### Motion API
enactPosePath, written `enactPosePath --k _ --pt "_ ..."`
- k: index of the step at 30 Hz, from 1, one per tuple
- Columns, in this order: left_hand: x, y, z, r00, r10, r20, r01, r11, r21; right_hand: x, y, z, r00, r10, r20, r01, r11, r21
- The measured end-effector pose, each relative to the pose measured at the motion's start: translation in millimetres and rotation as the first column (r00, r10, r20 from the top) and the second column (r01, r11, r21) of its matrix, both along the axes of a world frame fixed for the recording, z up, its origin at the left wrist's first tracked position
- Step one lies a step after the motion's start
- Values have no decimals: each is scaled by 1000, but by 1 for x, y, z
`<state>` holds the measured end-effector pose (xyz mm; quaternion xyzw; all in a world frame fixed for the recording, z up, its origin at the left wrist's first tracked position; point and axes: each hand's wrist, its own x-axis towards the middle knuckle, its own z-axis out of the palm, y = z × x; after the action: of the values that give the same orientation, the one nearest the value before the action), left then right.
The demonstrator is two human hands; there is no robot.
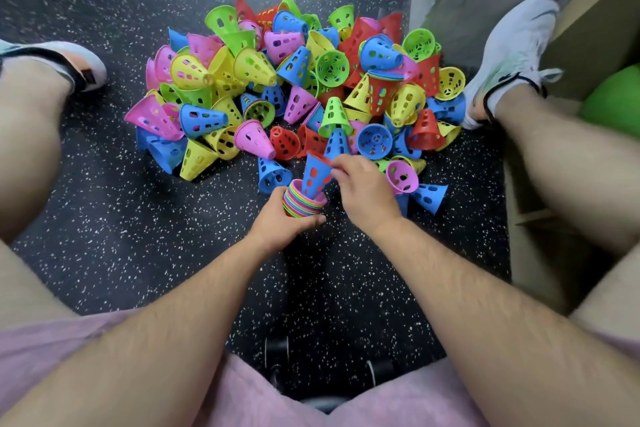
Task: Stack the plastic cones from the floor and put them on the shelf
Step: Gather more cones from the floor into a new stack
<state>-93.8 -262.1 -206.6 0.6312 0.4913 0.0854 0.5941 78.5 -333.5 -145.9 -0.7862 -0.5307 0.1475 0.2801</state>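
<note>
Down on the dark speckled floor, sitting with legs spread and pink shorts along the bottom edge of the frame. Reaching both forearms up toward the centre.

Wrapping the left hand around a nested stack of cones just below centre, fingers curled about the banded rims. Pinching a blue cone at its wide rim with the right hand, red showing through its holes. Feeding its narrow end into the stack's open mouth, tilted and not yet seated.

Judging the cones as light, thin, perforated plastic: stiff enough to keep shape, likely flexing at the rim, probably slick once nested. Favouring the rim or a hole for taking hold, and gripping the stack around its body against toppling.

Facing the loose pile of cones in the upper middle, jumbled and overlapping. Passing a white shoe at upper right, beside a brown box. Finding no certain shelf in view.
</note>
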Motion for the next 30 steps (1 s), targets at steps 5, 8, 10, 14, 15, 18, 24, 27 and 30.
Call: enactPosePath --k 5,8,10,14,15,18,24,27,30 --pt "21 -6 9 999 -10 33 10 1000 -1 1 -26 -2 997 41 -64 -46 996 -72" --pt "36 -13 10 997 -52 50 52 999 -5 18 -37 -11 964 -247 96 252 967 -44" --pt "47 -17 11 994 -94 52 95 995 -13 33 -41 -16 891 -400 216 423 903 -77" --pt "66 -25 11 987 -152 49 153 988 -14 54 -40 -28 830 -452 328 542 794 -276" --pt "68 -25 11 986 -163 39 164 987 -5 58 -39 -31 836 -427 344 529 792 -304" --pt "72 -25 8 987 -162 17 162 987 -4 61 -42 -33 842 -435 319 518 816 -255" --pt "74 -25 6 988 -151 -22 151 989 6 49 -51 -11 886 -462 -51 463 887 10" --pt "77 -30 11 988 -155 -15 156 987 37 37 -55 -1 957 -247 -152 235 968 -94" --pt "77 -35 11 988 -157 3 157 987 34 30 -65 1 964 -176 -198 147 977 -152"
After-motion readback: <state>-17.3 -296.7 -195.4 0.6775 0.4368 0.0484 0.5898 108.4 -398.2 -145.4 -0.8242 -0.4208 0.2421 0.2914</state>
